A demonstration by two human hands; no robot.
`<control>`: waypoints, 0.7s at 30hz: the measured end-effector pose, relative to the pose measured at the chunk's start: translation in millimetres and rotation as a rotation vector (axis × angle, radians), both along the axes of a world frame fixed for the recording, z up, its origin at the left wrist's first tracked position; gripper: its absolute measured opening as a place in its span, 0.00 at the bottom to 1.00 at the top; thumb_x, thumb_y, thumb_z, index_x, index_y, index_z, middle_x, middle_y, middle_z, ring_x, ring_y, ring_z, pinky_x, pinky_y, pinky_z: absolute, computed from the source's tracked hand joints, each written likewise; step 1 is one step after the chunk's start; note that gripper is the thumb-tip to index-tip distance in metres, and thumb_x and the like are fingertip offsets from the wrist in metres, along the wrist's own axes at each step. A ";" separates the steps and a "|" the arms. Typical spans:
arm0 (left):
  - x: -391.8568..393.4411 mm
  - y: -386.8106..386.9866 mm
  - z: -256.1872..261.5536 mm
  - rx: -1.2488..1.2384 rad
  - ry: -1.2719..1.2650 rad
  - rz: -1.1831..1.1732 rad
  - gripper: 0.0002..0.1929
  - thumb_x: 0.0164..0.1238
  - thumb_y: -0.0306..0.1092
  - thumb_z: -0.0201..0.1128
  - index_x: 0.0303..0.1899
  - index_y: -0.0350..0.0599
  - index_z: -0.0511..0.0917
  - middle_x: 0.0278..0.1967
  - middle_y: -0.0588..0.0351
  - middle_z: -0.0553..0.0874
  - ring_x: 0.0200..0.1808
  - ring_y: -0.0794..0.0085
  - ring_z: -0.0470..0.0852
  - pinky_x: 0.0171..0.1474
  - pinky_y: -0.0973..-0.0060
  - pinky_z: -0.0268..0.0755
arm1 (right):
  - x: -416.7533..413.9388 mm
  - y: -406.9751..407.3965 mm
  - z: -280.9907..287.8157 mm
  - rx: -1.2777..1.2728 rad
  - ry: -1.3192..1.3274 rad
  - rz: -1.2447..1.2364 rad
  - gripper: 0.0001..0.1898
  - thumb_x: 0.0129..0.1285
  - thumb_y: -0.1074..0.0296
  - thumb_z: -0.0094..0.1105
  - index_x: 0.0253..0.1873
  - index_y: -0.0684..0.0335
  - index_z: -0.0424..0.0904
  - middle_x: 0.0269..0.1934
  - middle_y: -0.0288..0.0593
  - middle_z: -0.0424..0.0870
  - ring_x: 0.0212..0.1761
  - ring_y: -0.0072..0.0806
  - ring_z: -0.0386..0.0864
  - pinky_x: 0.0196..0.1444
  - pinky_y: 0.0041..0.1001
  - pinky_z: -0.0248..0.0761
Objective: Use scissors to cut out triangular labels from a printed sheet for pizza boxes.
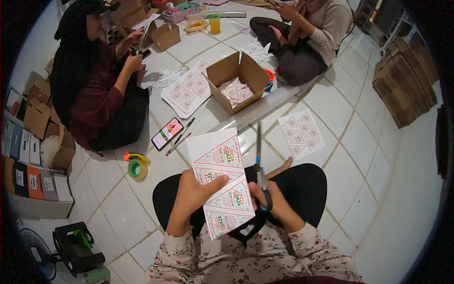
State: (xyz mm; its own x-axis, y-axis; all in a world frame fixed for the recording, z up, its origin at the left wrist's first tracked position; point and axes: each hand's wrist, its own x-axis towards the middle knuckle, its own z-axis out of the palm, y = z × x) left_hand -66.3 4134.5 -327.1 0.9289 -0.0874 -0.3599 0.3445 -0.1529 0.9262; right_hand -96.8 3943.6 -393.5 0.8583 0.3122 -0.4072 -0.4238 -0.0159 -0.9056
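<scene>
My left hand (193,191) grips a strip of white paper (230,195) printed with red-outlined triangles and writing, its thumb lying across the front. In my right hand (278,204) are scissors (260,174), blades pointing away from me, just beside the strip's right edge. Their handles are dark. Beyond the strip stands an open cardboard box (221,94) with cut paper triangles (239,90) inside. A whole printed sheet (301,135) lies on the tiles to the right, and a stack of printed sheets (186,92) is left of the box.
A clear plastic roll (262,106) lies before the box. Left are a phone (167,134), pens (178,143) and a tape roll (137,168). Two people (95,88) (305,46) sit across from me. Stacked cardboard (404,81) leans right; a fan (37,252) stands lower left.
</scene>
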 end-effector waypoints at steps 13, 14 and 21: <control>31.9 36.1 24.4 0.477 -0.120 -0.932 0.20 0.43 0.45 0.69 0.31 0.34 0.78 0.22 0.52 0.81 0.22 0.79 0.75 0.27 0.78 0.68 | 45.2 -12.9 51.3 0.014 -0.249 0.118 0.15 0.46 0.67 0.65 0.33 0.63 0.66 0.30 0.35 0.74 0.31 0.18 0.71 0.34 0.19 0.64; 33.6 44.5 26.1 0.441 -0.192 -0.871 0.19 0.44 0.43 0.68 0.30 0.34 0.78 0.21 0.54 0.81 0.21 0.80 0.74 0.26 0.79 0.67 | 44.4 -13.2 47.9 0.019 -0.245 0.117 0.15 0.46 0.67 0.65 0.33 0.63 0.66 0.30 0.35 0.74 0.31 0.18 0.71 0.34 0.19 0.64; 18.3 144.1 -9.7 0.779 -0.155 -0.052 0.09 0.47 0.26 0.64 0.31 0.34 0.77 0.25 0.56 0.82 0.29 0.77 0.79 0.34 0.81 0.69 | 44.4 -14.6 44.7 0.345 -0.155 -0.337 0.15 0.45 0.72 0.65 0.33 0.60 0.65 0.29 0.32 0.70 0.28 0.16 0.68 0.32 0.14 0.63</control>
State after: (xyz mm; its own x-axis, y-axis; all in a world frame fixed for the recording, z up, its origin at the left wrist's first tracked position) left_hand -48.0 4278.7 -336.8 0.9751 0.0912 -0.2021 0.1946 -0.7890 0.5828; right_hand -52.4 3929.0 -348.9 0.9767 0.1014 -0.1890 -0.2142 0.4101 -0.8865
